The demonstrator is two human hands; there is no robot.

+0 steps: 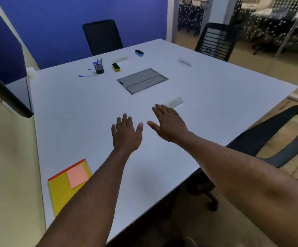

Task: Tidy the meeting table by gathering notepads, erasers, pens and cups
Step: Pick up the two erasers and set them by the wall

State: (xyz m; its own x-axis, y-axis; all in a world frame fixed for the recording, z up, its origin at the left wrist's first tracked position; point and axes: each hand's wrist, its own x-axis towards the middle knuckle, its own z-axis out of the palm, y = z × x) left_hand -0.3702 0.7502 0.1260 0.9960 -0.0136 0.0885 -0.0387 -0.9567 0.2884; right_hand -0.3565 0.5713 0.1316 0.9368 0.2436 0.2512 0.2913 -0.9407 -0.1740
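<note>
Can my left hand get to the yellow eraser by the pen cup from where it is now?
Probably yes, with a long stretch. The left hand is open and empty over bare table, and nothing stands between it and the yellow eraser, which lies far off beside the pen cup.

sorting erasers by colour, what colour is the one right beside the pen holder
Yellow with a black top: the eraser beside the pen holder, seen in the head view.

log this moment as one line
left hand open, empty | right hand open, empty | pen loose | erasers unmoved
</note>
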